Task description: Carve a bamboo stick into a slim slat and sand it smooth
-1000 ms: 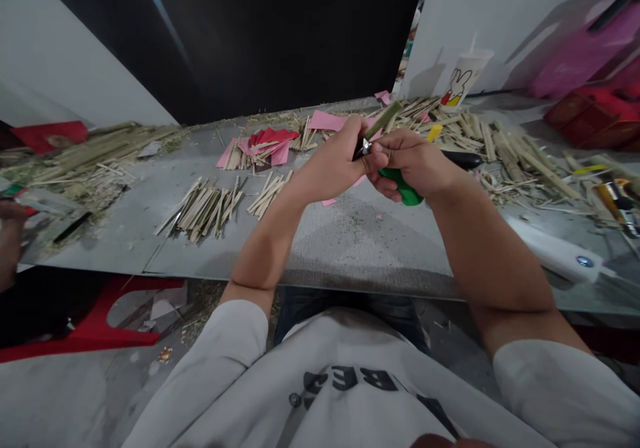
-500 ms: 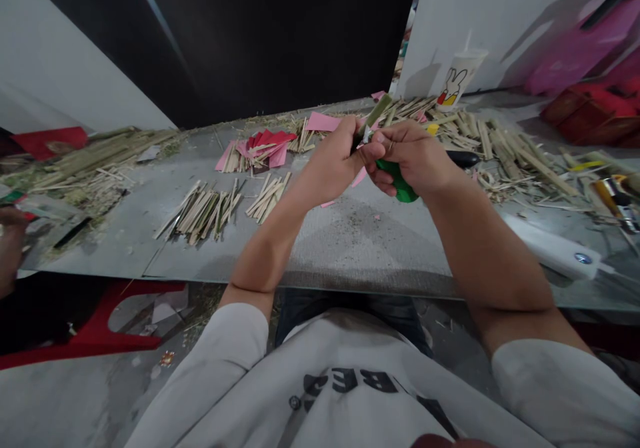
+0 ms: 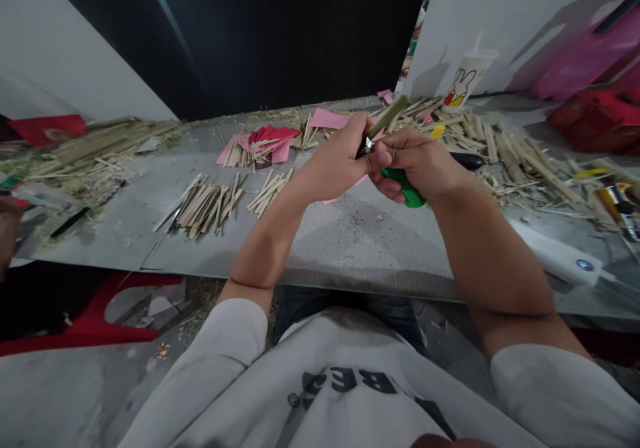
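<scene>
My left hand [image 3: 341, 157] is closed around a flat green bamboo strip [image 3: 391, 116], whose far end sticks up and to the right. In my right hand [image 3: 413, 161] is a knife with a green handle [image 3: 414, 195], gripped by curled fingers. A small bright bit of metal [image 3: 369, 144] shows between the two hands, against the strip. The thumbs almost meet there, and most of the blade is hidden. Below and left of the hands lie two piles of thin bamboo sticks [image 3: 207, 205] on the grey table [image 3: 370, 251].
Pink and red papers [image 3: 270, 143] with sticks lie behind the left forearm. Cut bamboo pieces [image 3: 520, 151] are heaped at right, near a rabbit-printed cup [image 3: 467, 81] and a white device [image 3: 560, 251]. Another person's hand [image 3: 9, 225] shows at the far left.
The view has shifted slightly. Both hands still hold the strip and the green-handled knife close together, with the strip's tip tilted a little further right.
</scene>
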`<state>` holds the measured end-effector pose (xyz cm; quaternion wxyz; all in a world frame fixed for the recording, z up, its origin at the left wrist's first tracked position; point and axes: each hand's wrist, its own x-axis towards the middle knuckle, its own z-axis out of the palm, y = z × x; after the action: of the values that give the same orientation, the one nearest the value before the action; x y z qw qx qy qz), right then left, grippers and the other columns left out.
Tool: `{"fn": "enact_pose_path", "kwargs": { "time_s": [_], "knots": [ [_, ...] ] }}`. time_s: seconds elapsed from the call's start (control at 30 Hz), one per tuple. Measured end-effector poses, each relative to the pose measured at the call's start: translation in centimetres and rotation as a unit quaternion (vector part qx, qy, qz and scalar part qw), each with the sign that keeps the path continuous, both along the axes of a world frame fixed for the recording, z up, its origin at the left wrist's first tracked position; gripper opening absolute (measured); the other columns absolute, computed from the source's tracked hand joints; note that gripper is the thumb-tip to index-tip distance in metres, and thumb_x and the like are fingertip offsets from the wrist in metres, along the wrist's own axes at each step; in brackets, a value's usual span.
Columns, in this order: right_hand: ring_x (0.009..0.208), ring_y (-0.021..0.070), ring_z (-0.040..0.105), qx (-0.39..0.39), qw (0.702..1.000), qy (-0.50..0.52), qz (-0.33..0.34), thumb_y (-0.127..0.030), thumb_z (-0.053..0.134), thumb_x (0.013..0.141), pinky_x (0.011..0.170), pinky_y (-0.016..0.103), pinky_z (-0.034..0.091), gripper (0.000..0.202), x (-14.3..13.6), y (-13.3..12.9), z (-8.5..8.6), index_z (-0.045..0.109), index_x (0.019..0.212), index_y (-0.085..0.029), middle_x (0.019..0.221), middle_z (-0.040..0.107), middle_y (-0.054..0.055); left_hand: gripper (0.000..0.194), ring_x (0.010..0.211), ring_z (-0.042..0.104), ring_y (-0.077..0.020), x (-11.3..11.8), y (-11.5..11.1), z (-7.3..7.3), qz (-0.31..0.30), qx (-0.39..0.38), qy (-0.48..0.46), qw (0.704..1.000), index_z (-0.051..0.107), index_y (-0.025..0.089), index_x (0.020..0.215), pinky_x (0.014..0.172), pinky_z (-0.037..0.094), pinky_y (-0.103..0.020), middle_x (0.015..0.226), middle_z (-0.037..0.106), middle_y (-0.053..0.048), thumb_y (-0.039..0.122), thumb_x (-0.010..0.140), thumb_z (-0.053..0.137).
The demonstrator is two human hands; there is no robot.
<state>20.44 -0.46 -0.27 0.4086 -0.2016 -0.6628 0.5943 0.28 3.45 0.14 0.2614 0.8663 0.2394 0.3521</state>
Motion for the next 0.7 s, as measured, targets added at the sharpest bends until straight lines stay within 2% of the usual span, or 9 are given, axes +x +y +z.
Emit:
{"fn": "enact_pose_path", "kwargs": {
  "time_s": [0.1, 0.3, 0.5, 0.7],
  "knots": [
    [0.040, 0.0095, 0.046, 0.008, 1.000, 0.003, -0.003, -0.043, 0.084, 0.103, 0.033, 0.022, 0.040, 0.040, -0.13, 0.03, -0.04, 0.064, 0.078, -0.019, 0.059, 0.055, -0.003, 0.064, 0.103, 0.068, -0.0261, 0.00, -0.27, 0.19, 0.006, -0.002, 0.000, 1.000, 0.052, 0.025, 0.110, 0.094, 0.053, -0.043, 0.101, 0.062, -0.005, 0.087, 0.101, 0.061],
    [0.041, 0.0095, 0.045, 0.022, 0.997, 0.020, -0.072, -0.050, 0.081, 0.106, 0.031, 0.023, 0.040, 0.048, -0.52, 0.05, -0.11, 0.058, 0.075, -0.022, 0.064, 0.059, -0.002, 0.067, 0.098, 0.066, -0.0255, 0.44, -0.08, 0.25, 0.038, -0.019, -0.002, 0.999, 0.051, 0.025, 0.108, 0.092, 0.052, -0.043, 0.094, 0.060, -0.003, 0.091, 0.099, 0.057],
    [0.036, 0.0101, 0.041, 0.019, 1.000, -0.012, -0.015, -0.053, 0.079, 0.106, 0.030, 0.024, 0.039, 0.049, -0.33, 0.40, -0.56, 0.060, 0.074, -0.022, 0.053, 0.049, -0.005, 0.068, 0.102, 0.063, -0.0253, -0.19, -0.39, 0.72, 0.048, 0.001, 0.030, 0.998, 0.050, 0.025, 0.109, 0.092, 0.052, -0.043, 0.102, 0.054, -0.004, 0.090, 0.095, 0.063],
    [0.036, 0.0107, 0.043, 0.014, 1.000, -0.019, 0.004, -0.049, 0.083, 0.103, 0.032, 0.024, 0.039, 0.045, -0.01, 0.48, -0.13, 0.061, 0.075, -0.022, 0.054, 0.051, -0.005, 0.068, 0.100, 0.061, -0.0247, -0.11, -0.70, 0.80, 0.048, -0.003, 0.033, 0.998, 0.051, 0.025, 0.110, 0.091, 0.051, -0.042, 0.101, 0.052, -0.004, 0.091, 0.097, 0.061]
  ]
}}
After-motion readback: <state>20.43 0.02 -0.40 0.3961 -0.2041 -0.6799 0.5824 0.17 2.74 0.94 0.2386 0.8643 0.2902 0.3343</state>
